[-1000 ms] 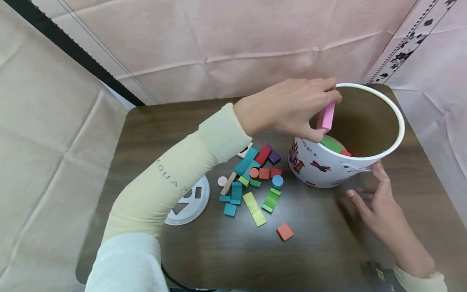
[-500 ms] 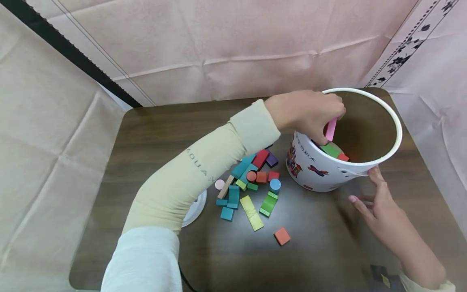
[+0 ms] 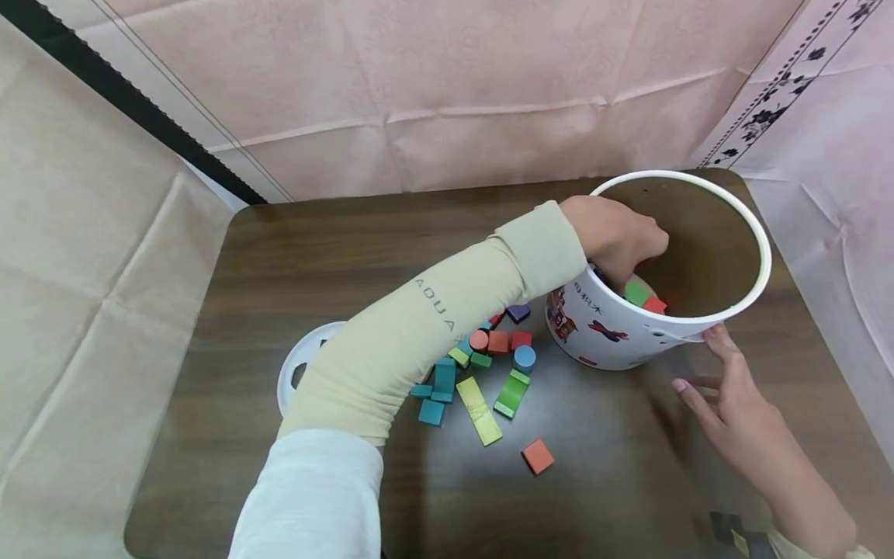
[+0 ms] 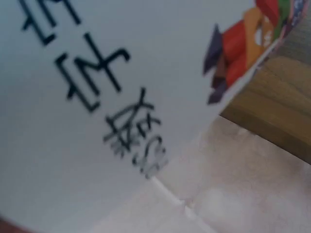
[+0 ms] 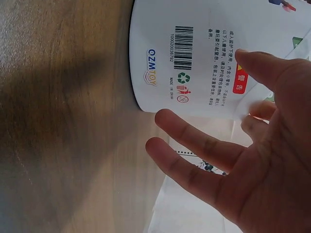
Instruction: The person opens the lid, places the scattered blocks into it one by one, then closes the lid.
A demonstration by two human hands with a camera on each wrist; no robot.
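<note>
A white toy-block bucket (image 3: pixel 608 349) with printed pictures stands at the table's right, its top uncovered. My left hand (image 3: pixel 618 237) reaches over its near-left rim, fingers down inside and hidden by the hand and wall. Just beside those fingers, a green block (image 3: pixel 636 291) and a red block (image 3: pixel 654 305) show inside. My right hand (image 3: pixel 750 423) touches the bucket's right side below the rim with a fingertip. In the right wrist view, the right hand's fingers (image 5: pixel 189 138) are spread beside the barcode side of the bucket. Only the printed wall shows in the left wrist view.
Several coloured blocks lie left of the bucket, among them a yellow block (image 3: pixel 479 411), a green block (image 3: pixel 512 394) and a blue cylinder (image 3: pixel 524 357). An orange block (image 3: pixel 538 456) lies nearer. The white lid (image 3: pixel 289 373) is partly under the left sleeve (image 3: pixel 412 326).
The left hand has moved right and lower into the bucket, and the pink block it held is now out of sight. The right hand stays at the bucket's side.
</note>
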